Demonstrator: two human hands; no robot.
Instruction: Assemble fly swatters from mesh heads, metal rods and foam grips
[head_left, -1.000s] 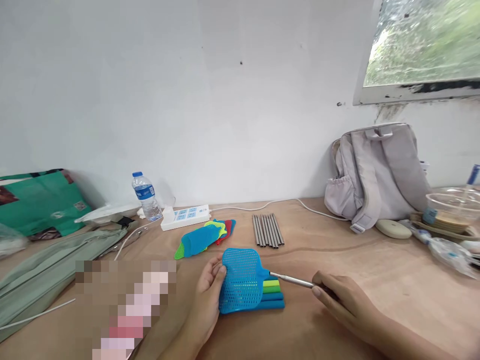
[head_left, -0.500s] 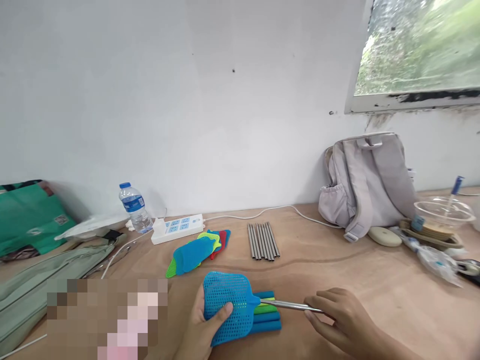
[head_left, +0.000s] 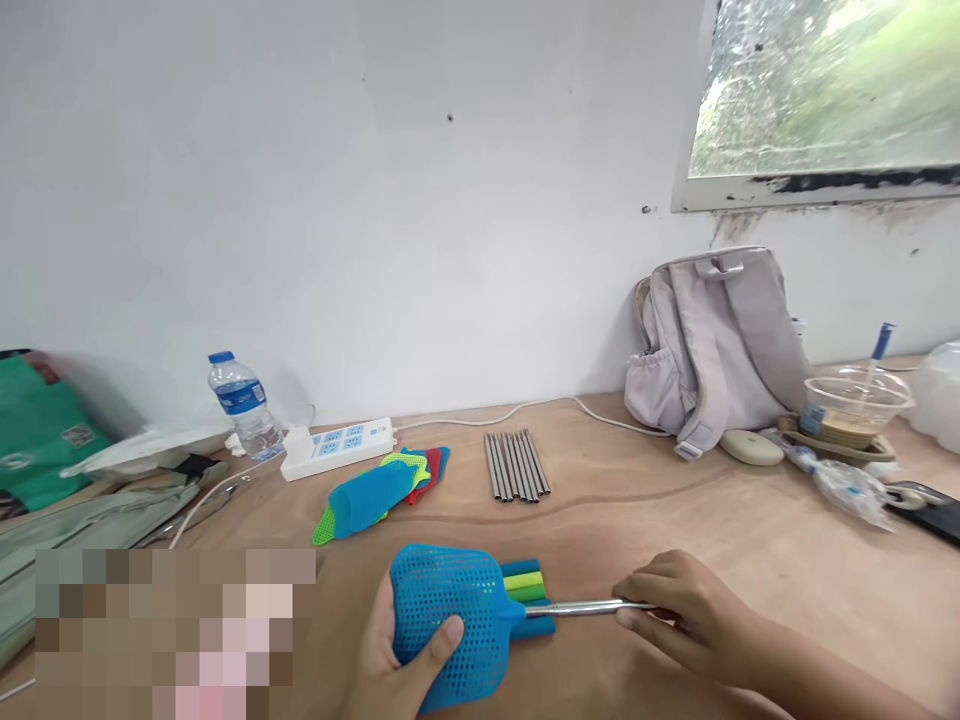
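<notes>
My left hand [head_left: 416,665] is closed on the blue perforated head of a fly swatter [head_left: 457,620], thumb on top and fingers underneath. From the head's neck a metal rod [head_left: 577,607] runs to the right. My right hand [head_left: 675,610] pinches the far end of this rod. Behind the swatter lie several blue and green tubes [head_left: 525,583], partly covered by it. Further back rests a row of several metal rods [head_left: 517,467]. To their left is a pile of blue, green, yellow and red swatter heads [head_left: 375,497].
A white power strip [head_left: 341,450] and a water bottle [head_left: 244,405] stand at the back left. A grey backpack [head_left: 712,350] leans on the wall. At right are a plastic cup [head_left: 855,410], an oval case [head_left: 751,448] and a phone [head_left: 930,510]. A blurred patch covers the lower left.
The view has shifted slightly right, so background things sit further left. My right hand and the rod's end appear a little further from the swatter head. Both hands keep their hold.
</notes>
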